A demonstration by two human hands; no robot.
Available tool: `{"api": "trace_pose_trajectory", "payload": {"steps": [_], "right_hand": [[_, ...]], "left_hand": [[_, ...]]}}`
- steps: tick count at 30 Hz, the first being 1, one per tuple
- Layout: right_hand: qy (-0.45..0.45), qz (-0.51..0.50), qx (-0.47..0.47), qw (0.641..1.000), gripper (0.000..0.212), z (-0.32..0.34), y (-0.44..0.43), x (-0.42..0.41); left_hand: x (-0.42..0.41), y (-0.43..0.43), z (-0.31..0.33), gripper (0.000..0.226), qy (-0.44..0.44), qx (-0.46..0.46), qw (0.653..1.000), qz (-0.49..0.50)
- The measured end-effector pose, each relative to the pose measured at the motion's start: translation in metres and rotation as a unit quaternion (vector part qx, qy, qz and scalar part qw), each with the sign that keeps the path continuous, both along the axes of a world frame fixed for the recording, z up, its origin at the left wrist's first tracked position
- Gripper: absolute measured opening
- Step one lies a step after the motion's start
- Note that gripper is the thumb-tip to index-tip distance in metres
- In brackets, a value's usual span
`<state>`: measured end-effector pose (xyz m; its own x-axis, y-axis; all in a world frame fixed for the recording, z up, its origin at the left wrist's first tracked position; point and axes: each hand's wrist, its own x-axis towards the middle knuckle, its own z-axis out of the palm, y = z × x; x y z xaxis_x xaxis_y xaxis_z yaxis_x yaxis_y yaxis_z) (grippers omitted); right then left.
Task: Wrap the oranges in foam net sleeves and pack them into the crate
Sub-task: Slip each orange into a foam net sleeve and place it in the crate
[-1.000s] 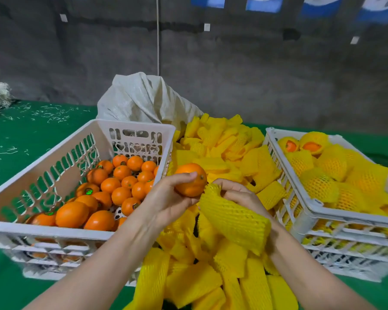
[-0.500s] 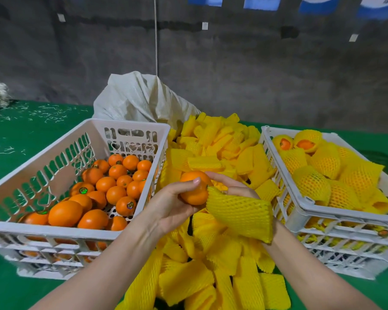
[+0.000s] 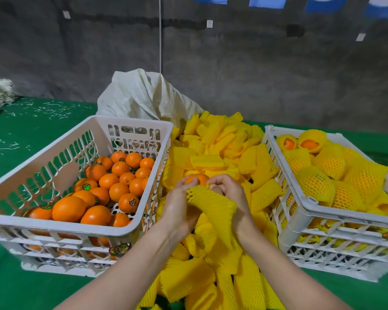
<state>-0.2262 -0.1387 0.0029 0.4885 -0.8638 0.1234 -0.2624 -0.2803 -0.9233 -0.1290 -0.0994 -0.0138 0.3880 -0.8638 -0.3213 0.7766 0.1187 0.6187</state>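
My left hand (image 3: 179, 205) grips an orange (image 3: 199, 178) over the sleeve pile, and only the fruit's top shows past my fingers. My right hand (image 3: 230, 195) pinches the open end of a yellow foam net sleeve (image 3: 213, 209) against the orange; the rest of the sleeve hangs down between my wrists. Left of my hands stands a white crate (image 3: 54, 227) of bare oranges (image 3: 108, 189). On the right a second white crate (image 3: 336, 217) holds several oranges wrapped in yellow sleeves (image 3: 332, 175).
A loose heap of yellow foam sleeves (image 3: 217, 151) fills the green table (image 3: 31, 121) between the two crates. A white woven sack (image 3: 143, 97) stands behind the heap. White shreds lie scattered at the far left. A dark wall rises behind.
My hands have come together: the right hand brought the sleeve's mouth up to the orange, and the left hand's fingers now cover most of the fruit. Both hands sank slightly.
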Motion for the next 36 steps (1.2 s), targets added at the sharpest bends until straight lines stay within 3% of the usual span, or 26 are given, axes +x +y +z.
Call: {"api": "trace_pose_trajectory", "payload": {"steps": [4,8,10,13,18,22,26,31,36], "right_hand": [[-0.011,-0.071,-0.079,0.994,0.01,-0.011,-0.011,0.002],[-0.004,-0.09,-0.067,0.994,0.009,-0.011,-0.015,-0.002],[-0.023,-0.099,-0.051,0.993,0.008,-0.01,-0.016,-0.002],[-0.064,-0.102,-0.038,0.992,0.005,-0.009,-0.011,-0.003],[-0.077,-0.097,0.024,0.992,0.037,-0.019,0.001,0.003],[-0.056,-0.076,-0.028,0.995,0.039,-0.023,-0.002,0.004],[-0.084,-0.078,-0.098,0.989,0.032,-0.024,-0.009,0.001],[-0.12,-0.109,-0.148,0.976,0.024,-0.016,-0.024,0.004],[-0.148,-0.109,-0.111,0.977,0.033,-0.014,-0.03,0.005]], "left_hand": [[-0.002,0.006,0.003,0.024,-0.027,-0.035,0.997,-0.057],[-0.003,0.009,0.002,0.062,-0.144,-0.025,0.986,-0.078],[-0.004,0.009,-0.002,0.068,-0.178,-0.022,0.982,-0.067],[-0.005,0.006,-0.002,0.07,-0.111,-0.041,0.992,-0.047],[-0.01,-0.005,0.003,0.074,0.04,-0.07,0.997,-0.017],[-0.008,-0.007,-0.004,0.047,0.015,-0.068,0.997,-0.023],[-0.006,-0.008,-0.011,0.053,-0.007,-0.055,0.997,-0.045],[-0.005,-0.011,-0.009,0.044,-0.032,-0.073,0.996,-0.049],[0.002,-0.009,-0.009,0.039,0.012,-0.075,0.994,-0.076]]}}
